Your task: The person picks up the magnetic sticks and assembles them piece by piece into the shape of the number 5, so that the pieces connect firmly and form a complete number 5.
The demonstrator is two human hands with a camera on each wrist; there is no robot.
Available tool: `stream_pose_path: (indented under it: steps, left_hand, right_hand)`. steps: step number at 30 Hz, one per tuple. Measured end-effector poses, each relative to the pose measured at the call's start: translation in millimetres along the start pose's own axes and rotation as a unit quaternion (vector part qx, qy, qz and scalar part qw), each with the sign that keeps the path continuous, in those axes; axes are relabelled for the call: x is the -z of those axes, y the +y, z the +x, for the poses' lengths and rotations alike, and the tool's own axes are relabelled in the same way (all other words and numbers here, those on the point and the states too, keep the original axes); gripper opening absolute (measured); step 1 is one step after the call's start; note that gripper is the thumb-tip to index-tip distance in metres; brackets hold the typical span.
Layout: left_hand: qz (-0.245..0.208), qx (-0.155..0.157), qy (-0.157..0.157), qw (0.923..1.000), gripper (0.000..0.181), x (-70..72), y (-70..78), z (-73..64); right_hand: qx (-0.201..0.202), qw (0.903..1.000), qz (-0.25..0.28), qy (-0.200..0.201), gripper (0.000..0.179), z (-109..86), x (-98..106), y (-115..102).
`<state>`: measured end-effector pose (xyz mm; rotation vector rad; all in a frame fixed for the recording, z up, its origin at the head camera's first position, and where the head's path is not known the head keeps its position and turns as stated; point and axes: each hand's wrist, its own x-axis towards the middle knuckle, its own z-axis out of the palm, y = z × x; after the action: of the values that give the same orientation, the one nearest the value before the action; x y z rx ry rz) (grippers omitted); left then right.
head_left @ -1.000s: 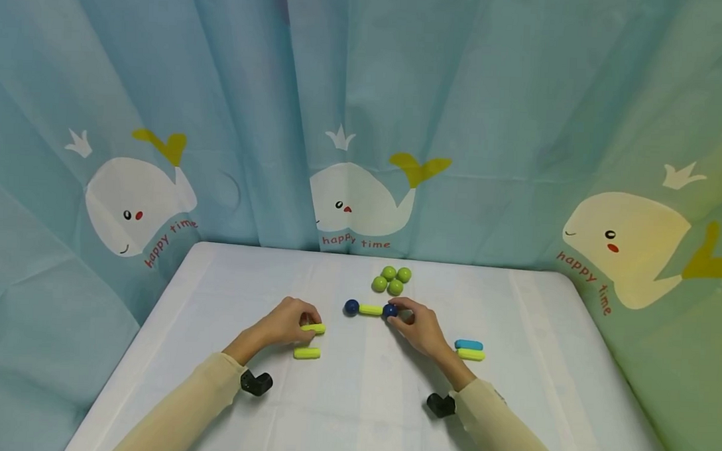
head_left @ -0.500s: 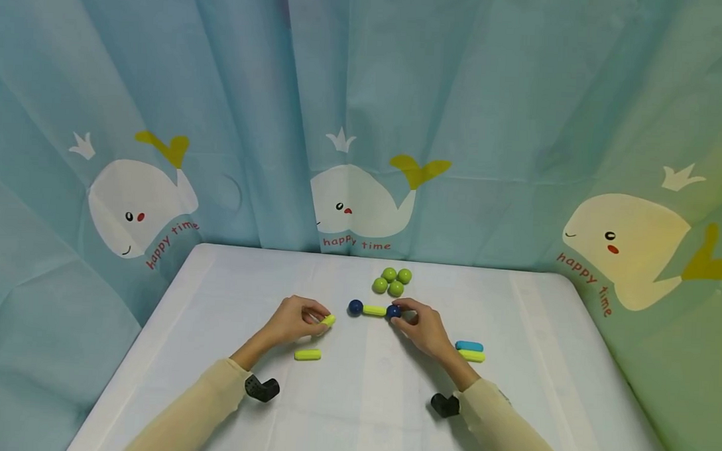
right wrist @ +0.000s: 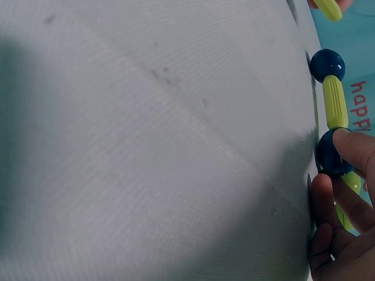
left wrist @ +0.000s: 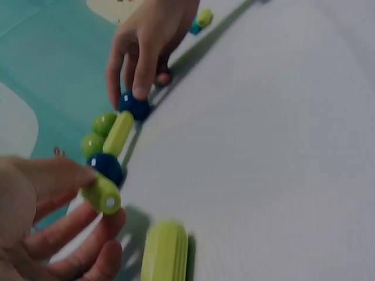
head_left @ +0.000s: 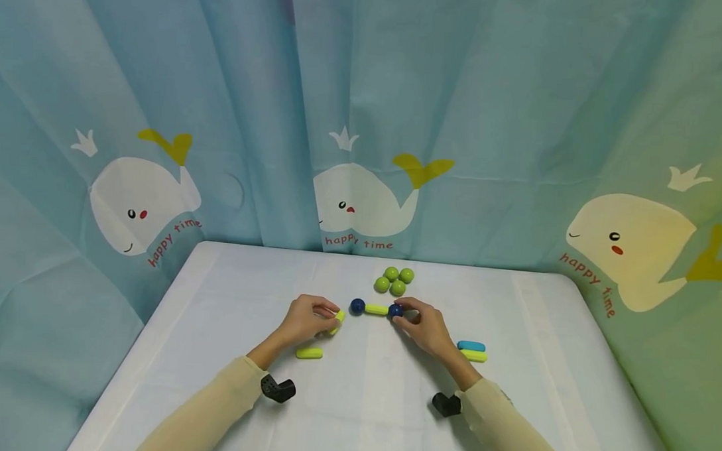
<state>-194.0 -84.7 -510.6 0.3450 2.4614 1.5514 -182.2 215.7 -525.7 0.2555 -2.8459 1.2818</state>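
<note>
In the head view my left hand pinches a short yellow-green toy building stick between thumb and fingers, tilted. Its end shows a pale round spot in the left wrist view. Just to the right lies a joined piece: a left dark blue ball, a yellow-green middle stick and a right dark blue ball. My right hand grips that right ball with thumb and fingers. The held stick overlaps the left ball in the left wrist view, while a gap separates them in the head view.
Several green balls cluster behind the joined piece. One loose yellow-green stick lies below my left hand. A blue stick and another yellow-green stick lie right of my right wrist. A whale-print curtain borders the white table.
My left hand has moved right toward the joined piece and turned the held stick from level to steeply tilted. The right hand keeps its grip on the right ball.
</note>
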Motion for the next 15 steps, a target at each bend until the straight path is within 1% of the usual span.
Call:
stream_pose_path:
  steps: [3, 6, 9, 13, 15]
  left_hand:
    - [-0.017, 0.054, 0.018, 0.9982, 0.019, -8.3, 8.5, 2.6]
    - [-0.023, 0.089, 0.031, 0.9953, 0.019, -16.6, 15.2, 3.9]
    - [-0.022, 0.106, 0.039, 0.9933, 0.019, -24.4, 19.6, 3.7]
    - [-0.030, 0.114, 0.051, 0.9918, 0.020, -32.3, 21.6, 4.1]
    - [-0.032, 0.113, 0.057, 0.9915, 0.020, -35.4, 22.1, 4.4]
  right_hand:
    - [0.005, 1.0000, 0.000, 0.002, 0.038, -0.3, 0.2, 1.0]
    - [0.010, 0.9999, 0.001, 0.005, 0.037, -0.1, -0.3, 2.2]
    - [0.015, 0.9999, 0.000, 0.008, 0.037, 0.0, -0.7, 3.2]
    - [0.018, 0.9998, -0.002, 0.007, 0.038, 0.0, -1.0, 3.9]
    - [0.016, 0.9998, 0.000, 0.007, 0.038, 0.0, -1.0, 4.0]
